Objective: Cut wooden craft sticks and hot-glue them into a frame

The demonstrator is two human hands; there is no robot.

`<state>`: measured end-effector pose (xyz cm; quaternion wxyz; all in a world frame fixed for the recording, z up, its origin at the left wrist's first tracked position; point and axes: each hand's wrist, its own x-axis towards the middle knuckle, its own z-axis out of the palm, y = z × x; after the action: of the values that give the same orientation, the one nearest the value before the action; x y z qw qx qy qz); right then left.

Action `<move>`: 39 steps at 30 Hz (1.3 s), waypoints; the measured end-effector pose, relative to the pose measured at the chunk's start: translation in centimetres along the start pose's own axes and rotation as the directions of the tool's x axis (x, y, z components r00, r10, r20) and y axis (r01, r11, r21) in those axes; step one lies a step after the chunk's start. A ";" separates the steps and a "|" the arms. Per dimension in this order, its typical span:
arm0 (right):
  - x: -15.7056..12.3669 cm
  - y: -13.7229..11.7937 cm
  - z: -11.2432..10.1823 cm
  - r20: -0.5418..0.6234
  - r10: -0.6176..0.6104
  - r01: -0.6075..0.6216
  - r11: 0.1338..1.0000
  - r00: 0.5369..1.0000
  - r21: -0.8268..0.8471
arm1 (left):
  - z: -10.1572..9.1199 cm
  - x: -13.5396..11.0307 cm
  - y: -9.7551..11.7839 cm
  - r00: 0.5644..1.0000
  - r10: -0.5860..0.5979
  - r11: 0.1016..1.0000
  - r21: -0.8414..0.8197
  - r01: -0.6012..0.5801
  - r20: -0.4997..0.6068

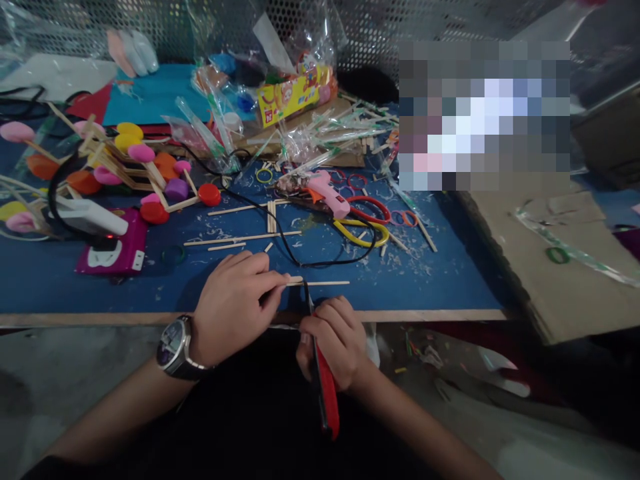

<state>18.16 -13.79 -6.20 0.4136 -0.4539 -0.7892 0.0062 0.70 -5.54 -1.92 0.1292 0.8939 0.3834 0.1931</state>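
Two hands work at the near edge of the blue tabletop (450,287). The left hand (233,307) lies palm down, its fingers (273,283) pinched shut on a thin wooden stick (320,283), pale and straight, lying flat and pointing right. The right hand (333,340) is wrapped tight around a red-handled cutter (327,393), whose dark blade meets the stick just beside the left fingertips. A wristwatch (173,347) sits on the left wrist. More sticks (240,239) lie scattered farther back, near a pink glue gun (327,190) with its black cord looping across the tabletop, and coloured rubber bands (367,220). Up at the back, a clear plastic bag (290,73) holds a yellow packet; I can't make out what else is inside. Left of it stands a stick frame with coloured round pads (130,163).
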 end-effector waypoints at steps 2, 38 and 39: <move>-0.1 -0.1 0.0 -0.007 -0.001 0.001 1.000 1.000 0.005 | -0.1 0.0 0.0 1.000 0.000 1.000 0.006 0.000 -0.002; 0.1 0.0 0.2 -0.029 0.071 -0.069 0.996 0.997 0.059 | -1.9 -1.7 -0.5 0.990 -0.004 0.994 0.104 0.019 -0.140; 0.1 0.0 0.2 -0.027 0.068 -0.066 0.996 0.997 0.051 | -1.6 -1.7 0.0 0.991 0.042 0.997 0.077 -0.032 -0.123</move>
<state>17.96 -13.62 -6.25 0.4357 -0.4696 -0.7672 0.0335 -1.10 -6.61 -0.93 0.0680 0.8912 0.3810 0.2366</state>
